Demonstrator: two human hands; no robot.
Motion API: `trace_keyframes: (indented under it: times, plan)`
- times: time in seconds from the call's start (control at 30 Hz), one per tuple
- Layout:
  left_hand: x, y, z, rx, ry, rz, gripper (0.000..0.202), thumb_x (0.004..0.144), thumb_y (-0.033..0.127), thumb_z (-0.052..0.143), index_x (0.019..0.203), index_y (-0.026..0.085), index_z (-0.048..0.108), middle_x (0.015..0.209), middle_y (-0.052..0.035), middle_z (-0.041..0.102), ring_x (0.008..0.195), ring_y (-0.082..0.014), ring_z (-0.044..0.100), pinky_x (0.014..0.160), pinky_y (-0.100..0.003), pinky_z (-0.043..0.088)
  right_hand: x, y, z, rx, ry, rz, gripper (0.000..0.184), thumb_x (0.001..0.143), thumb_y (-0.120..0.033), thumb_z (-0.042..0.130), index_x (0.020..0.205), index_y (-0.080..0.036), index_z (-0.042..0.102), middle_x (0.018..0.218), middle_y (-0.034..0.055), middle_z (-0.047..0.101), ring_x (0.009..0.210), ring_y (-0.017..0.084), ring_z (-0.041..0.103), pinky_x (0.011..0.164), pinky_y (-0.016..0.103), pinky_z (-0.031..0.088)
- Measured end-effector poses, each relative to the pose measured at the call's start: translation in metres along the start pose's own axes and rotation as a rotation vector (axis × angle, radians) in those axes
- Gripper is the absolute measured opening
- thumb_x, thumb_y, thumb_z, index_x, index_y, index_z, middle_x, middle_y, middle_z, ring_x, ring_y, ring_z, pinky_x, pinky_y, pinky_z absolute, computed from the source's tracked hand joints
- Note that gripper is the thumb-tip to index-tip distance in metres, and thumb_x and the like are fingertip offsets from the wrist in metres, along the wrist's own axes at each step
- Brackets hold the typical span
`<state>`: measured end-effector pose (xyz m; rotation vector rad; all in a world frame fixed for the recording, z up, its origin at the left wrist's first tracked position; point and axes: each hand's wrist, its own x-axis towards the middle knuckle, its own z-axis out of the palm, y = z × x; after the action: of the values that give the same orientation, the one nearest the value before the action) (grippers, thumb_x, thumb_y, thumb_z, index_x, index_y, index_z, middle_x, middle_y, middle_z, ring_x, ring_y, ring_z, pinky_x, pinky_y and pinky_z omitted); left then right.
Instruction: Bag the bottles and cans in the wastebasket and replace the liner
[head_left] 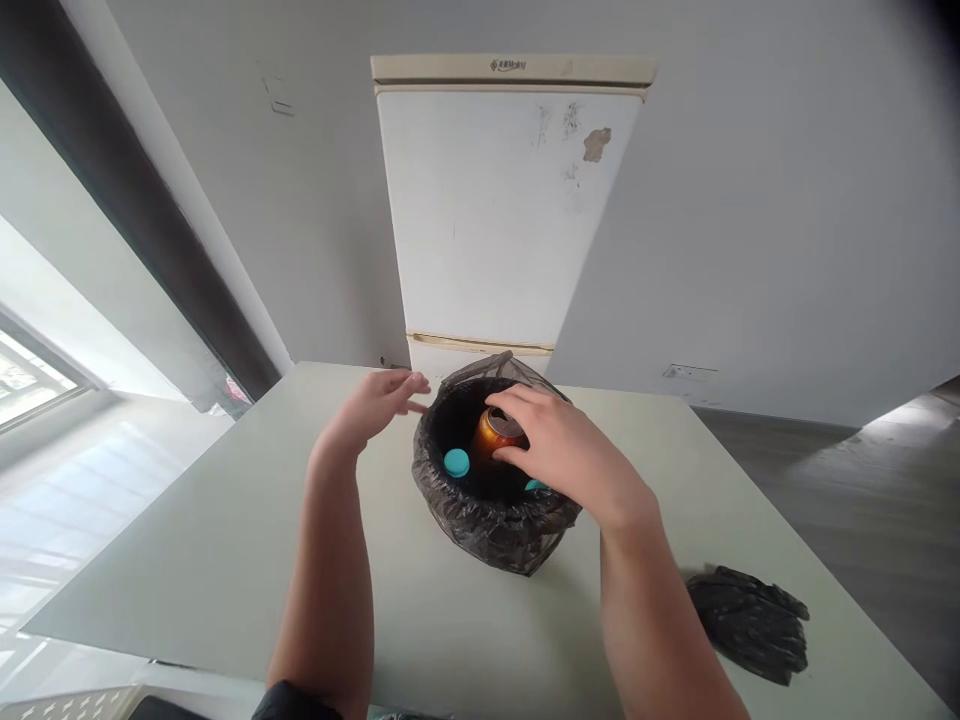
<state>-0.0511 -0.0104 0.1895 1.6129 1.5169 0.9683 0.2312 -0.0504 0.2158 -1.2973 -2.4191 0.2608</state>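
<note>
A bin lined with a black plastic bag [487,530] stands on the pale table. My right hand [559,440] reaches over its right rim, thumb and fingers around an orange drink can [491,432] inside the opening. The can's top faces up. Also in the bin are a turquoise cap [457,462] at the left and a second turquoise piece [535,485], partly hidden near my right hand. Just left of the rim, my left hand [382,402] hovers with fingers apart, holding nothing.
A crumpled black plastic bag [750,622] lies on the table [187,540] at the right. Behind the table stands a white fridge [495,220] against the grey wall. A cream slatted basket [82,703] shows at the bottom left, below the table edge.
</note>
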Motion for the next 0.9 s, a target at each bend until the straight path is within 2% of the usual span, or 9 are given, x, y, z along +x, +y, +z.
trace_keyframes:
  times: [0.07, 0.13, 0.27, 0.37, 0.53, 0.67, 0.73, 0.83, 0.9]
  plan:
    - [0.006, -0.008, -0.002, -0.039, -0.102, -0.089, 0.062, 0.091, 0.073, 0.063, 0.118, 0.019, 0.078, 0.126, -0.016, 0.078, 0.102, -0.0303, 0.078, 0.093, -0.043, 0.06, 0.0, 0.002, 0.004, 0.002, -0.002, 0.002, 0.043, 0.093, -0.023, 0.07, 0.135, -0.031, 0.065, 0.135, 0.0065, 0.069, 0.124, 0.029, 0.065, 0.097, 0.044, 0.057]
    - [0.009, -0.013, -0.004, -0.016, -0.166, -0.11, 0.062, 0.09, 0.074, 0.063, 0.116, 0.02, 0.08, 0.123, -0.0156, 0.078, 0.106, -0.0313, 0.077, 0.094, -0.043, 0.06, -0.001, 0.003, 0.007, 0.008, -0.002, 0.007, 0.042, 0.093, -0.023, 0.07, 0.134, -0.031, 0.065, 0.133, 0.0069, 0.069, 0.123, 0.029, 0.064, 0.095, 0.044, 0.057]
    - [0.008, -0.014, -0.004, 0.12, -0.317, -0.004, 0.054, 0.094, 0.07, 0.059, 0.106, 0.023, 0.082, 0.109, -0.0099, 0.08, 0.103, -0.028, 0.075, 0.094, -0.041, 0.06, -0.002, 0.006, 0.009, 0.007, -0.016, 0.026, 0.04, 0.094, -0.027, 0.07, 0.133, -0.031, 0.066, 0.131, 0.0076, 0.069, 0.121, 0.03, 0.066, 0.092, 0.045, 0.058]
    - [0.007, -0.01, -0.003, 0.166, -0.374, 0.089, 0.046, 0.096, 0.064, 0.058, 0.106, 0.026, 0.082, 0.101, -0.0068, 0.08, 0.097, -0.0258, 0.074, 0.09, -0.039, 0.061, -0.002, 0.008, 0.008, 0.015, -0.028, 0.027, 0.036, 0.099, -0.033, 0.066, 0.135, -0.032, 0.067, 0.133, 0.0078, 0.069, 0.12, 0.03, 0.068, 0.093, 0.046, 0.059]
    - [0.002, 0.001, -0.006, 0.196, -0.342, 0.122, 0.036, 0.089, 0.057, 0.064, 0.092, 0.026, 0.081, 0.085, -0.0039, 0.077, 0.085, -0.0249, 0.071, 0.075, -0.035, 0.06, -0.008, 0.007, 0.001, 0.033, 0.003, 0.008, 0.038, 0.103, -0.043, 0.061, 0.14, -0.035, 0.065, 0.141, 0.0063, 0.067, 0.124, 0.031, 0.068, 0.092, 0.046, 0.061]
    - [-0.002, 0.003, -0.009, 0.223, -0.322, 0.123, 0.035, 0.088, 0.057, 0.065, 0.081, 0.024, 0.076, 0.072, -0.0013, 0.07, 0.074, -0.0218, 0.066, 0.066, -0.032, 0.057, -0.018, 0.013, -0.014, 0.068, 0.084, -0.004, 0.043, 0.105, -0.045, 0.056, 0.146, -0.035, 0.063, 0.147, 0.0052, 0.066, 0.129, 0.032, 0.066, 0.103, 0.052, 0.059]
    - [-0.004, 0.003, -0.012, 0.186, -0.243, 0.111, 0.037, 0.088, 0.058, 0.066, 0.078, 0.023, 0.073, 0.069, -0.0008, 0.066, 0.069, -0.0198, 0.063, 0.062, -0.03, 0.054, -0.026, 0.024, -0.023, 0.06, 0.141, 0.027, 0.044, 0.105, -0.047, 0.055, 0.147, -0.035, 0.063, 0.146, 0.0059, 0.067, 0.13, 0.034, 0.065, 0.108, 0.056, 0.057]
    - [-0.011, 0.007, -0.017, 0.097, -0.125, 0.083, 0.041, 0.088, 0.06, 0.068, 0.079, 0.021, 0.069, 0.068, -0.0012, 0.064, 0.066, -0.018, 0.061, 0.058, -0.028, 0.05, -0.037, 0.052, -0.034, 0.018, 0.169, 0.164, 0.047, 0.104, -0.053, 0.054, 0.145, -0.035, 0.065, 0.142, 0.0068, 0.07, 0.125, 0.036, 0.069, 0.103, 0.057, 0.058]
    - [-0.016, 0.01, -0.021, 0.076, -0.164, 0.074, 0.039, 0.088, 0.059, 0.07, 0.084, 0.02, 0.07, 0.072, -0.0019, 0.065, 0.068, -0.0179, 0.062, 0.059, -0.028, 0.05, -0.041, 0.074, -0.037, 0.012, 0.093, 0.283, 0.051, 0.103, -0.059, 0.052, 0.146, -0.035, 0.065, 0.141, 0.0082, 0.071, 0.12, 0.037, 0.071, 0.097, 0.056, 0.061]
